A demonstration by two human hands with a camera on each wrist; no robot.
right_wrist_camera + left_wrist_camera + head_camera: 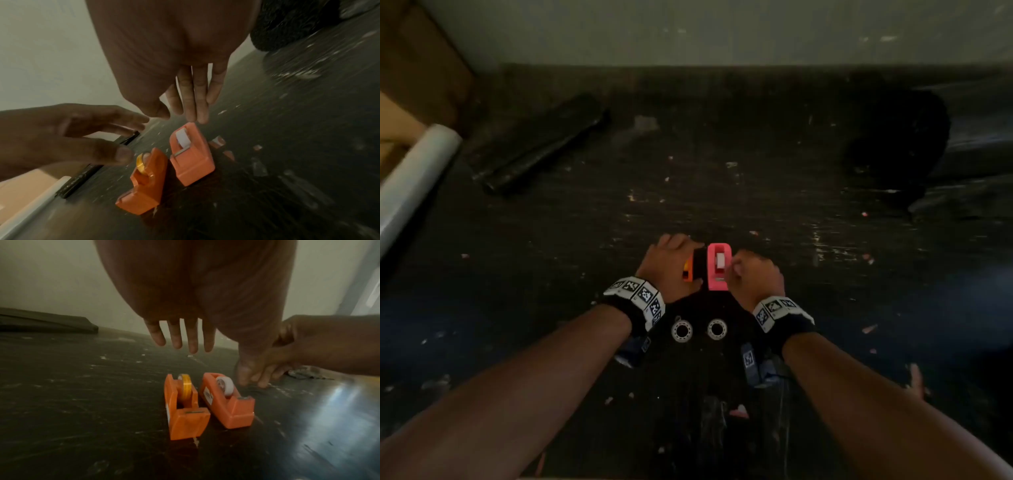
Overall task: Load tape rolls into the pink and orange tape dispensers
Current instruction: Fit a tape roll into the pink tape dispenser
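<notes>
The orange dispenser (pixel 185 412) and the pink dispenser (pixel 717 269) stand side by side on the dark tabletop (pixel 825 308). A yellow tape roll (pixel 186 388) sits in the orange one. A white roll (pixel 225 386) sits in the pink dispenser (pixel 192 160). My left hand (pixel 671 263) hovers over the orange dispenser (pixel 688 272) with fingers (pixel 185 337) straight and holds nothing. My right hand (pixel 753 274) is just right of the pink one, its fingers (pixel 195 100) straight above the far end. Two small white rings (pixel 682 331) (pixel 717 329) lie between my wrists.
A white paper roll (pixel 414 178) and a cardboard box (pixel 417 68) are at the far left. A long dark bundle (pixel 541 150) lies at the back left, a black lump (pixel 893 144) at the back right. Small scraps litter the tabletop; a wall runs along the back.
</notes>
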